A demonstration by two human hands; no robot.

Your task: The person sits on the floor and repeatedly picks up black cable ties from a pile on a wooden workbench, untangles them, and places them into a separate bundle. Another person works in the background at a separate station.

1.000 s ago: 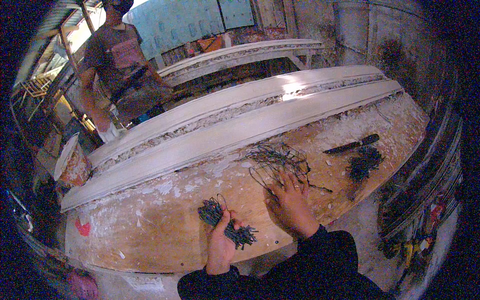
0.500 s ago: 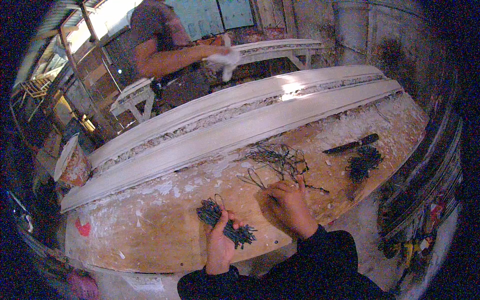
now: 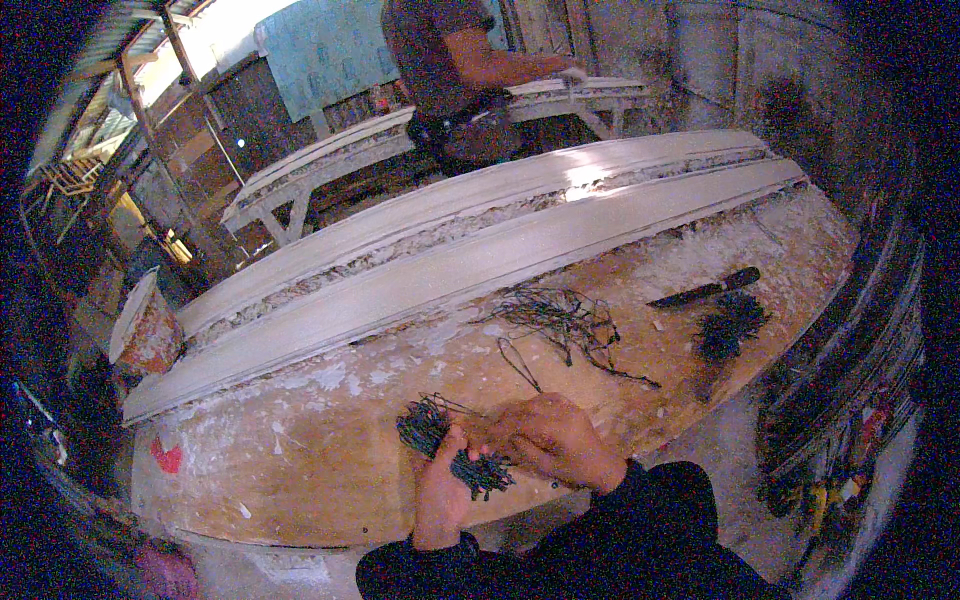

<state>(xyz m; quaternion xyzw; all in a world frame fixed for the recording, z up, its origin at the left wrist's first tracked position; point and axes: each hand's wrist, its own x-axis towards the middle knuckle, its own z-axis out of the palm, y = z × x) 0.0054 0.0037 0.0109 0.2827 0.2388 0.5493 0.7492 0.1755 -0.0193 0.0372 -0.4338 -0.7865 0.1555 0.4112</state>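
My left hand is closed round a bundle of dark looped cords, held just above the near part of the wooden board. Beside it my right hand is pinched, its fingertips touching the bundle. A thin dark cord runs from the bundle's top to those fingers, though the fingertips are partly hidden. Beyond my right hand lies a loose tangle of similar cords, with one loop apart from it. To the right rest a dark-handled knife and a second bundle of dark cords.
Long white mouldings run along the board's far side. A plaster-smeared container stands at the left end, near a red mark. Behind, another person works at a white bench.
My right hand has come from the loose tangle leftward to the bundle in my left hand. The other person has moved to the right along the far bench.
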